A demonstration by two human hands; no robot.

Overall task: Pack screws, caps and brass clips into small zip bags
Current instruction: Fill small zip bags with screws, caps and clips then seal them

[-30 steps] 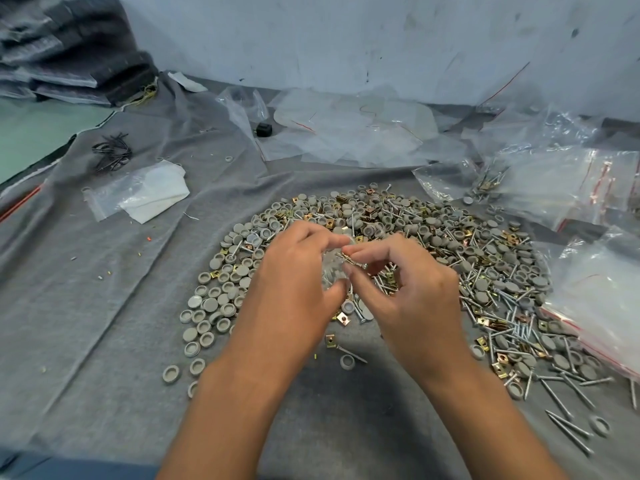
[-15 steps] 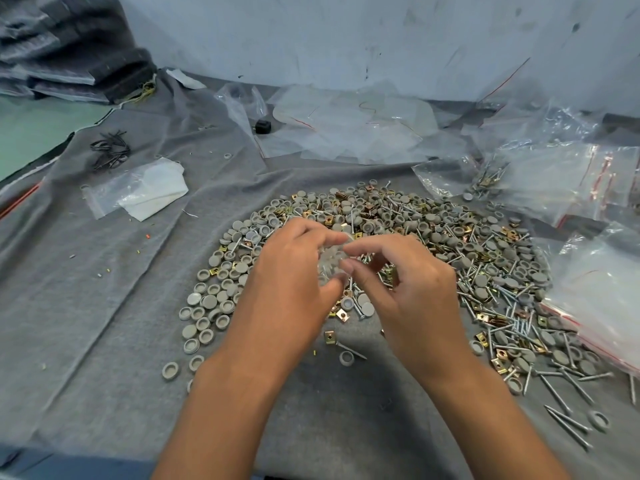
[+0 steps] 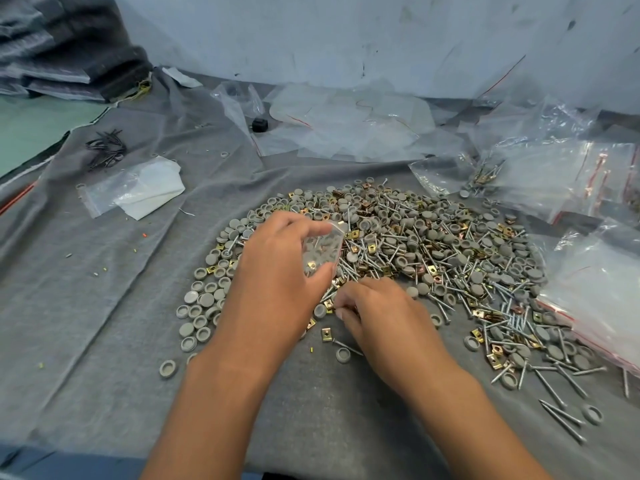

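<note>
The left hand holds a small zip bag up off the pile, thumb under it and fingers curled over the top, its mouth turned toward the far right; a brass clip and some grey caps show through the plastic. The right hand is lower and nearer, fingertips pinched together at the near edge of the heap of screws, caps and brass clips. I cannot tell what the pinch has in it. The bag sits up and to the left of that grip, close by, so anything picked goes up and leftward, I'd say. The worktop is covered by a grey cloth, with loose clear bags beyond the heap and filled bags on the right.
</note>
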